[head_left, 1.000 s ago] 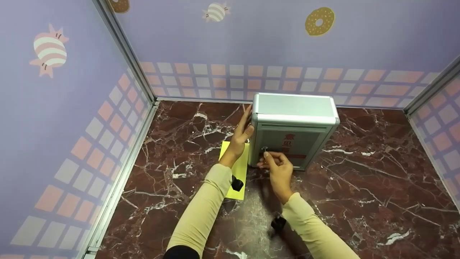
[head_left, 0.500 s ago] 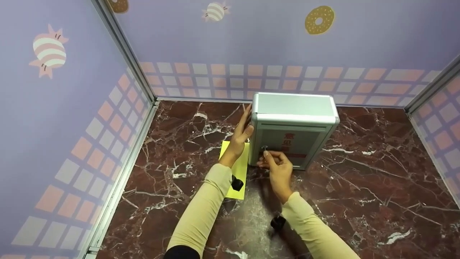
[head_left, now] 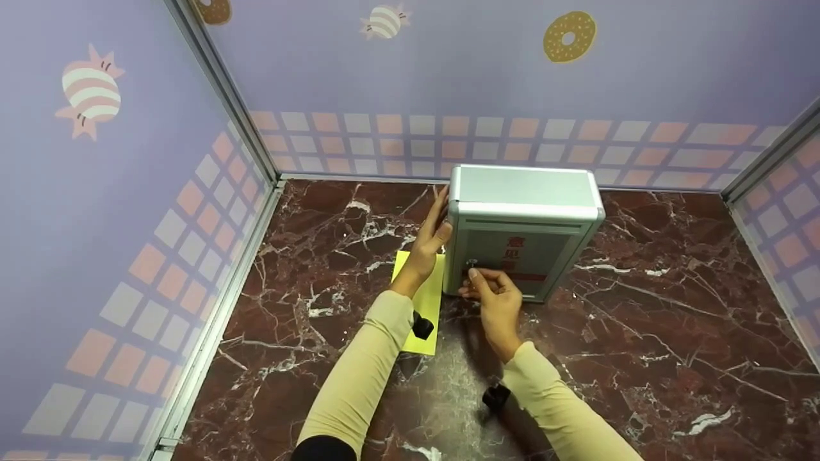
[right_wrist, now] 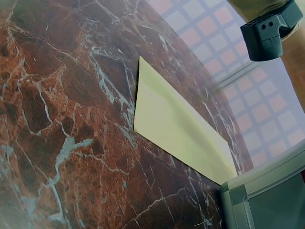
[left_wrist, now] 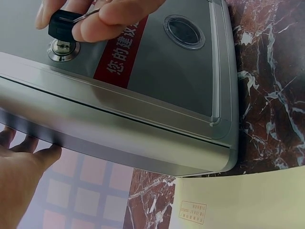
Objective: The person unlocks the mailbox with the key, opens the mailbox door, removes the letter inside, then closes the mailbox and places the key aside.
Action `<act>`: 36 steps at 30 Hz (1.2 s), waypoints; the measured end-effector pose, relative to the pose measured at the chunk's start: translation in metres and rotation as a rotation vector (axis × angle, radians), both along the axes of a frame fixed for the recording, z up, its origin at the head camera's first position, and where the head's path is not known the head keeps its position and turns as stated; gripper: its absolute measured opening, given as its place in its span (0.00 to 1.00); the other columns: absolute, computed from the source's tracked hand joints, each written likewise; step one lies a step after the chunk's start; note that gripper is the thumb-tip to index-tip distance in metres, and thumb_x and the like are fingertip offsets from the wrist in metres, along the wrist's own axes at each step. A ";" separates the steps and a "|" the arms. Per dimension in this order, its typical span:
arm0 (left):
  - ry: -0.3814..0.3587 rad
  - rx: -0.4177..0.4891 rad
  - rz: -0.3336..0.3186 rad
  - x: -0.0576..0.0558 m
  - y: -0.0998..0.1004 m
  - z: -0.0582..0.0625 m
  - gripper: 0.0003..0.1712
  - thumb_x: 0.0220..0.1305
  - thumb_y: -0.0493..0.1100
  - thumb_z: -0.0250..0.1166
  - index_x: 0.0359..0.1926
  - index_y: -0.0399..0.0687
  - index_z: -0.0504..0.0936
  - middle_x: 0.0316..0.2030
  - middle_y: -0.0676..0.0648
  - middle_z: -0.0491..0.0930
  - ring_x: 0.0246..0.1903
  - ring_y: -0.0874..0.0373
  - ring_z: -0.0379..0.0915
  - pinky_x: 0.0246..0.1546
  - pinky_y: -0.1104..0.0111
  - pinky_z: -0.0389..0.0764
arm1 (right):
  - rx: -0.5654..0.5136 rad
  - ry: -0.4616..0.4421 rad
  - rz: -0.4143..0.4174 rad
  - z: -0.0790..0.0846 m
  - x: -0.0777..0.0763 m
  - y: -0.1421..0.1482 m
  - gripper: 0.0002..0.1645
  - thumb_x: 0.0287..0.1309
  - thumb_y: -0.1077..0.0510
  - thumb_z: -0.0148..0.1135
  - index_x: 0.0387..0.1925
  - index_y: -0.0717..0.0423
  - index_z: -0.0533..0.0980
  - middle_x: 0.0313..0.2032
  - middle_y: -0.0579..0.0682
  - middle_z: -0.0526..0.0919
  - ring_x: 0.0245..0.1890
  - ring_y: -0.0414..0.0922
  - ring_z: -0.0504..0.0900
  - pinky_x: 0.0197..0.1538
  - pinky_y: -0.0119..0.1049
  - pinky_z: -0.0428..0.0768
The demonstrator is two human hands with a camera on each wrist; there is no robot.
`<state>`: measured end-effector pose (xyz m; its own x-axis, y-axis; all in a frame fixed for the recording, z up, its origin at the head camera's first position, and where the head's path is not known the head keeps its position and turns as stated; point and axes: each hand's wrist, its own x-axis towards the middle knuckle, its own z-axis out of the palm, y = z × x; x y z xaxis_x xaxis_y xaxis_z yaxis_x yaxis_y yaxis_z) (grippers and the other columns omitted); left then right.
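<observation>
A silver metal suggestion box (head_left: 525, 189) with red Chinese characters on its front stands upright on the marbled surface. My left hand (head_left: 423, 251) rests along the box's left side, its fingers extended and the thumb near the front edge. At the front, my right hand (head_left: 498, 304) pinches a black-headed key (left_wrist: 61, 27) with a metal ring. The key sits in the round lock (left_wrist: 63, 51) on the front panel, as the left wrist view shows. Beside the box, under the left forearm, lies a yellow envelope (head_left: 428, 304) with small red print.
Purple patterned walls (head_left: 410, 77) close off the back and both sides of the dark red marbled surface (head_left: 640, 333). A round window (left_wrist: 184, 32) is set into the box's front. A black wrist mount (right_wrist: 269, 31) is on the left arm.
</observation>
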<state>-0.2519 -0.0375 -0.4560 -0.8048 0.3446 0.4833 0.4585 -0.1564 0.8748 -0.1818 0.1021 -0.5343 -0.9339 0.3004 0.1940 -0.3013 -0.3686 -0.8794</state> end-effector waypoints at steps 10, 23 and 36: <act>-0.008 0.017 -0.005 0.000 0.001 -0.002 0.45 0.74 0.57 0.48 0.75 0.31 0.42 0.73 0.31 0.46 0.72 0.47 0.46 0.70 0.49 0.49 | -0.017 -0.017 -0.028 0.000 0.000 0.001 0.13 0.57 0.68 0.69 0.38 0.78 0.78 0.26 0.68 0.82 0.20 0.49 0.84 0.28 0.42 0.84; 0.002 0.027 -0.009 0.000 -0.001 -0.001 0.45 0.73 0.57 0.48 0.75 0.31 0.42 0.73 0.30 0.47 0.71 0.40 0.45 0.69 0.59 0.53 | 0.011 -0.039 -0.031 0.003 0.000 0.003 0.16 0.56 0.70 0.69 0.41 0.82 0.77 0.29 0.68 0.83 0.22 0.51 0.85 0.31 0.45 0.85; -0.022 0.019 -0.008 -0.001 -0.001 -0.001 0.34 0.73 0.30 0.42 0.75 0.31 0.42 0.74 0.32 0.43 0.72 0.42 0.45 0.69 0.62 0.53 | 0.187 -0.100 -0.100 0.027 0.010 0.001 0.14 0.53 0.70 0.72 0.39 0.79 0.80 0.29 0.64 0.85 0.24 0.54 0.85 0.33 0.50 0.84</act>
